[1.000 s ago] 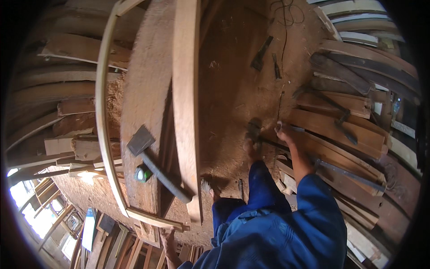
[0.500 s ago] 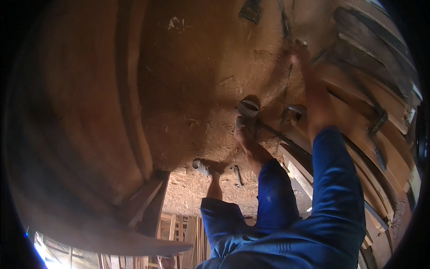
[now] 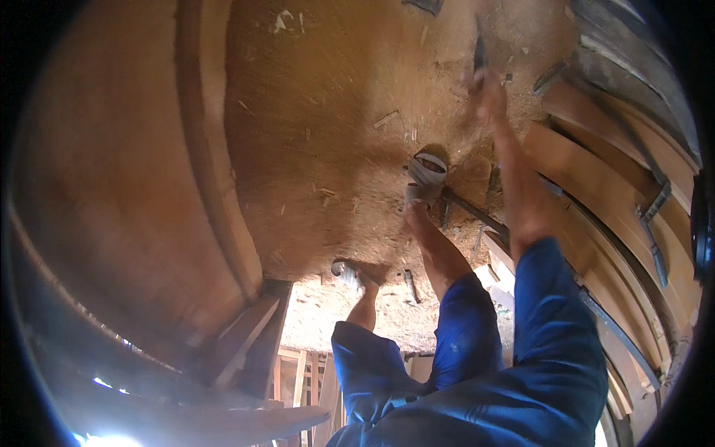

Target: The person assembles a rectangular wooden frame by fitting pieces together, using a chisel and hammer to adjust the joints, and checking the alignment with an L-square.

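My right hand (image 3: 488,95) is stretched far forward over the dusty wooden floor at the upper right. Its fingers look closed around the near end of a dark, slim tool (image 3: 480,52) that points away from me. Motion blur hides what kind of tool it is. My left hand does not show. On the left, a large wooden panel (image 3: 112,164) with a raised, curved edge strip (image 3: 212,134) fills the view, close to me.
Curved boards (image 3: 596,156) are stacked along the right, with a dark metal clamp (image 3: 655,201) on them. A dark bar (image 3: 477,212) lies by my sandalled foot (image 3: 426,179). Wood scraps and a small tool (image 3: 410,287) lie on the floor (image 3: 320,149). Upright slats (image 3: 302,376) stand behind.
My right hand and the dark tool have come slightly nearer to me over the floor. The view has shifted, and fingers seen earlier at the lower edge no longer show.
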Available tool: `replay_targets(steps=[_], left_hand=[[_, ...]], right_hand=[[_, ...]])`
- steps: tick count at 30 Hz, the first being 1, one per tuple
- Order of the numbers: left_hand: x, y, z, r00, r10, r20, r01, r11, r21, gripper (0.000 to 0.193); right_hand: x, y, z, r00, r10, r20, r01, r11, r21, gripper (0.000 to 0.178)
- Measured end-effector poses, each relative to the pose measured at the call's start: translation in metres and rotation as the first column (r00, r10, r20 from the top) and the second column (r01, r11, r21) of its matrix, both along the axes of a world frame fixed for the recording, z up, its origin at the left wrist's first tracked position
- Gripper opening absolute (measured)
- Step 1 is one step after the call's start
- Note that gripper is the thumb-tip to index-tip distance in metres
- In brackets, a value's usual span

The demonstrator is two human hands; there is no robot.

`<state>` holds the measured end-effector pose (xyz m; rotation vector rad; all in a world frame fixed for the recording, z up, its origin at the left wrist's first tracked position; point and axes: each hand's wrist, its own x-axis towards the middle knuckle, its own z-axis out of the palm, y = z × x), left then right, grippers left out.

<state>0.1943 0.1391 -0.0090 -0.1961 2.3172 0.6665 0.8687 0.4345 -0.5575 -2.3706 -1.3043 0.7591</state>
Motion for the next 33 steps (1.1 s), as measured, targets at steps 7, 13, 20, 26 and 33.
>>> replay_targets(steps=[7,13,20,26,33], left_hand=[[-0.039,-0.062,0.052,0.991,-0.045,0.129,0.021,0.983,0.182,0.040],[-0.053,-0.078,0.055,0.989,-0.137,0.062,0.132,0.987,0.091,0.036],[-0.095,-0.064,0.075,0.419,-0.867,-0.271,0.660,0.496,-0.565,0.088],[-0.142,-0.047,0.054,-0.129,-0.938,-0.321,0.947,-0.021,-0.321,0.079],[-0.138,-0.064,0.014,-0.237,-0.822,-0.518,0.927,-0.033,-0.373,0.038]], right_hand=[[-0.112,-0.167,0.129,0.019,-0.641,-0.768,0.573,0.636,-0.517,0.016],[-0.191,-0.238,0.318,-0.303,-0.548,-0.780,0.353,0.696,-0.626,0.030],[-0.271,-0.369,0.503,0.182,-0.392,-0.902,0.260,0.904,-0.340,0.029],[-0.323,-0.415,0.626,0.697,0.079,-0.712,-0.212,0.972,-0.100,0.039],[-0.386,-0.441,0.690,0.563,0.469,-0.680,-0.596,0.801,0.059,0.063]])
